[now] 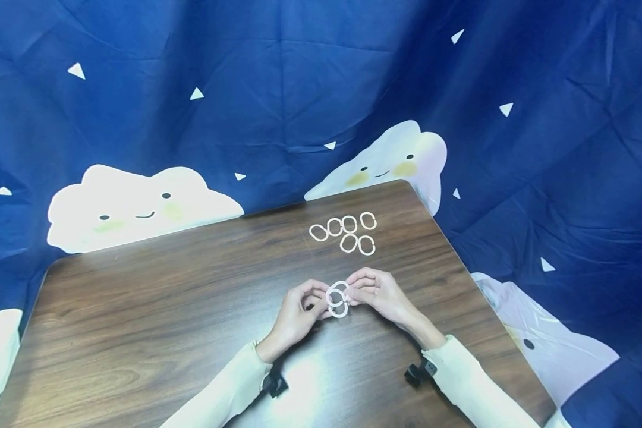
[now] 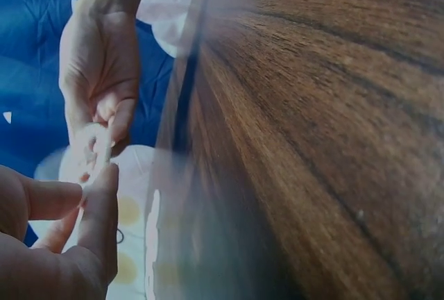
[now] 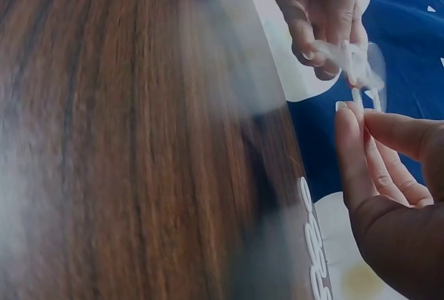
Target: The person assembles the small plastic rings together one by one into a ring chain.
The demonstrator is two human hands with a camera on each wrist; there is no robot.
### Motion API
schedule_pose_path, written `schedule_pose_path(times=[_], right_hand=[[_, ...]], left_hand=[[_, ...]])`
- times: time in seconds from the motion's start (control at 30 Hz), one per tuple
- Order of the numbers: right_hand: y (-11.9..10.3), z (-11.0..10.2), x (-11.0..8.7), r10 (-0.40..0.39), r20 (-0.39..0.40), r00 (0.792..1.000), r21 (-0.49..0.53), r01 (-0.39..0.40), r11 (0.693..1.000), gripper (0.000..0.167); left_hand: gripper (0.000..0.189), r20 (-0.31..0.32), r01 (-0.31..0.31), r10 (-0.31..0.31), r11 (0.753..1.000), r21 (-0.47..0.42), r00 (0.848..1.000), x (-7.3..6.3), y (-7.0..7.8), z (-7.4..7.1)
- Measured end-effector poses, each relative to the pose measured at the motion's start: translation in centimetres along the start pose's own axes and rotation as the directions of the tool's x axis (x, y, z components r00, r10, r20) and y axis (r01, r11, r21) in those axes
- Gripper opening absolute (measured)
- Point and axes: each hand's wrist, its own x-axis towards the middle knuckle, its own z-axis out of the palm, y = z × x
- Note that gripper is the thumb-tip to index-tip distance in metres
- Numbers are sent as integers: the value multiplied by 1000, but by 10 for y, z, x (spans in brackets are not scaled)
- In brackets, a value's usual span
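Note:
Above the table, both hands hold a small cluster of white oval plastic links (image 1: 338, 316) that overlap one another, one hanging lowest. My left hand (image 1: 298, 312) pinches the cluster's left side between thumb and fingers. From the other side, my right hand (image 1: 380, 297) pinches a link at the upper right. In the right wrist view, thumb and index fingertip of the right hand (image 3: 395, 189) grip the edge of a thin white link (image 3: 358, 98), close to the left hand's fingers. The left wrist view shows the links nearly edge-on; fingers partly hide them.
Several more white oval links (image 1: 342, 224) lie in two rough rows on the wooden table (image 1: 155, 309), beyond the hands near the far right corner. A blue curtain (image 1: 235, 119) with cloud prints hangs behind the table and along its right side.

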Motion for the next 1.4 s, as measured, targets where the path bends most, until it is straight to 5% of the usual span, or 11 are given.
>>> schedule_pose_path(times=[0.17,0.43,0.8,1.4], right_hand=[[0,1,0,1,0,1000,-2,-1,1000,34],[-2,-7,0,-39,-47,998,-33,37,999,31],[-7,-8,-4,-42,-15,999,-79,41,996,27],[-6,-5,-2,-50,35,998,-120,53,991,26]], left_hand=[[21,17,-19,18,999,47,1000,0,1,2],[17,-5,31,-31,992,123,1000,-3,0,1],[20,41,-38,29,972,230,999,-4,-3,1],[22,-4,-22,23,977,213,1000,0,0,2]])
